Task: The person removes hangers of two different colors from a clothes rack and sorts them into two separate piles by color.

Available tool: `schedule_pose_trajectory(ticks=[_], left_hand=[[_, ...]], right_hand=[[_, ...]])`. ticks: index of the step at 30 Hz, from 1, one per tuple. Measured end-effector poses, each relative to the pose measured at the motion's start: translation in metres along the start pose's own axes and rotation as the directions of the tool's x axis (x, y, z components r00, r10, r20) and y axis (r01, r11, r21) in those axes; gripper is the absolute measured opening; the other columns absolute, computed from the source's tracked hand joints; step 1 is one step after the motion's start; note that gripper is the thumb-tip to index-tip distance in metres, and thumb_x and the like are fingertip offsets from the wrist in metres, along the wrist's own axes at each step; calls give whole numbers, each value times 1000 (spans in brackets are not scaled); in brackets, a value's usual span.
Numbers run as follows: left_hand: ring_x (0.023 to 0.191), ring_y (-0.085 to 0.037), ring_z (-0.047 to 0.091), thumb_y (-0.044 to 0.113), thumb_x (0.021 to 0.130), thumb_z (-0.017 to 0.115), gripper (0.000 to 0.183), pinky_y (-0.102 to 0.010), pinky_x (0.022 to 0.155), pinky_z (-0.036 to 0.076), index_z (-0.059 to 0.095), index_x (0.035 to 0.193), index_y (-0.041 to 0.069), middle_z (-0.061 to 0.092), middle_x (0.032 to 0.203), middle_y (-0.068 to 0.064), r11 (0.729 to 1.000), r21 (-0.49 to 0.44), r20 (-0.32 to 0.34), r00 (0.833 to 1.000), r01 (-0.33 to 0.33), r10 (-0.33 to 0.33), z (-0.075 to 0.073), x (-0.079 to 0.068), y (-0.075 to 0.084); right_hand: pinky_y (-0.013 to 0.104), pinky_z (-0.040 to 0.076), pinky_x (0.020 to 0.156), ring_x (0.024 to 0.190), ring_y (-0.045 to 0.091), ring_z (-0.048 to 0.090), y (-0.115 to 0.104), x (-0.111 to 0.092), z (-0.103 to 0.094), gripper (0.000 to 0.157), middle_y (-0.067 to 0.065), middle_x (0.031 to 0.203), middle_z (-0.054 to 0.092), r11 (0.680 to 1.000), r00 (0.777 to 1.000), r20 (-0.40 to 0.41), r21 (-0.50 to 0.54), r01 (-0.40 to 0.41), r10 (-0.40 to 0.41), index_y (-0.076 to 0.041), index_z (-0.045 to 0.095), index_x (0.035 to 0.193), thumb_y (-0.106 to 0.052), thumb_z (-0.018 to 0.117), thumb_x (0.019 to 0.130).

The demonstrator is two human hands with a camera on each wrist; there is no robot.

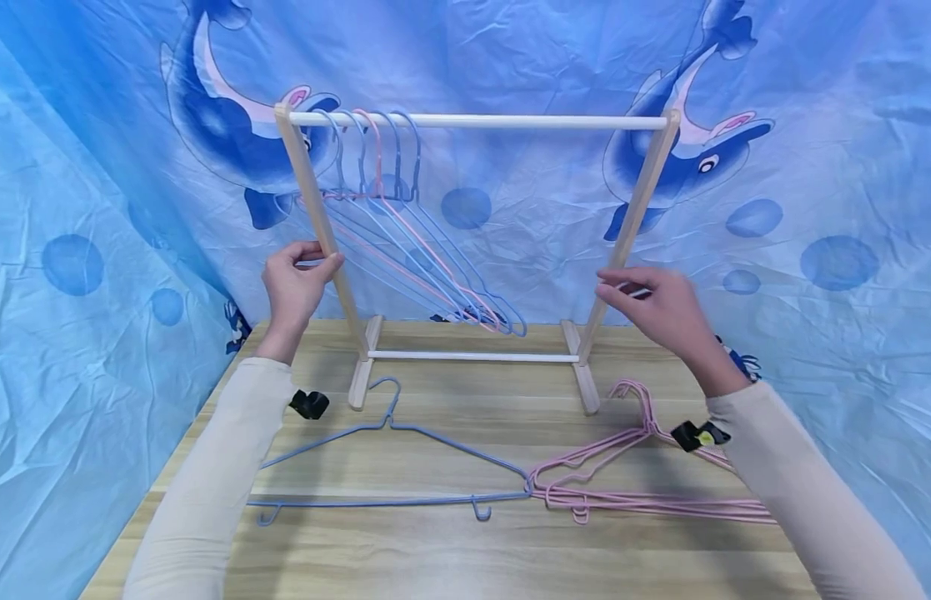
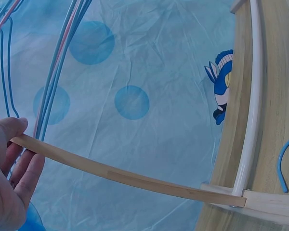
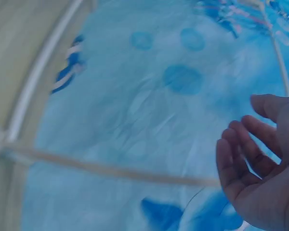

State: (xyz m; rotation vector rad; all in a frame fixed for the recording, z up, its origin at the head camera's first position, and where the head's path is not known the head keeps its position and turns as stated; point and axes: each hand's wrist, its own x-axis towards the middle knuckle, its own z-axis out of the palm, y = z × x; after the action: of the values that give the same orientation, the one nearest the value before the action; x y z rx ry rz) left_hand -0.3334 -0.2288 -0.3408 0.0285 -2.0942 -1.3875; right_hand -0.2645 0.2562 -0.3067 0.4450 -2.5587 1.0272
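Note:
A small clothes rack (image 1: pixel 480 122) with wooden posts and white rods stands on the table. My left hand (image 1: pixel 295 279) pinches its left post, thumb on one side and fingers on the other; the left wrist view shows the left post (image 2: pixel 130 179) between them. Beside the right post (image 1: pixel 632 208) is my right hand (image 1: pixel 656 308), its fingers loosely bent and the thumb apart from them in the right wrist view. It holds nothing; whether it touches the post I cannot tell. Several blue and pink hangers (image 1: pixel 435 250) hang at the left end of the top rod.
A blue hanger (image 1: pixel 457 446) lies flat on the wooden table (image 1: pixel 435 558) in front of the rack. Right of it lies a stack of pink hangers (image 1: pixel 648 425), its end touching or overlapping the blue one. A blue curtain (image 1: pixel 510 50) with printed dolphins hangs behind.

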Motion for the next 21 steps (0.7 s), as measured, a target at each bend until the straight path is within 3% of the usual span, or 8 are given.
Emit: schedule_pose_trajectory(ticks=[4,8,13,21], left_hand=[[83,-6,65,30,91,80,33,-15,67,54,76,112,5,73,103,-12,1000,2,-1,1000,-4,4,1,0,0],[81,-5,65,29,90,80,33,-14,67,54,76,112,5,73,102,-12,1000,4,-3,1000,-8,8,1,0,-1],[80,-3,65,29,90,80,33,-14,67,53,76,112,4,73,102,-12,1000,9,-6,1000,-14,14,1,0,-1],[78,-1,65,27,91,80,33,-13,67,54,76,113,3,73,103,-13,1000,-2,-3,1000,-13,13,1,1,-1]], right_hand=[[31,55,71,96,25,70,-26,19,8,39,9,113,75,1000,998,55,17,-1,0,-19,76,125,-46,68,98],[39,55,74,100,25,69,-47,36,22,36,10,119,74,997,995,68,53,64,-68,-16,75,126,-40,67,100],[39,56,75,100,23,69,-72,57,42,33,8,125,73,986,985,95,98,134,-144,-14,75,125,-35,67,101],[33,54,73,92,15,68,-98,81,72,32,2,122,73,973,987,109,214,88,-113,-17,76,124,-36,67,100]])
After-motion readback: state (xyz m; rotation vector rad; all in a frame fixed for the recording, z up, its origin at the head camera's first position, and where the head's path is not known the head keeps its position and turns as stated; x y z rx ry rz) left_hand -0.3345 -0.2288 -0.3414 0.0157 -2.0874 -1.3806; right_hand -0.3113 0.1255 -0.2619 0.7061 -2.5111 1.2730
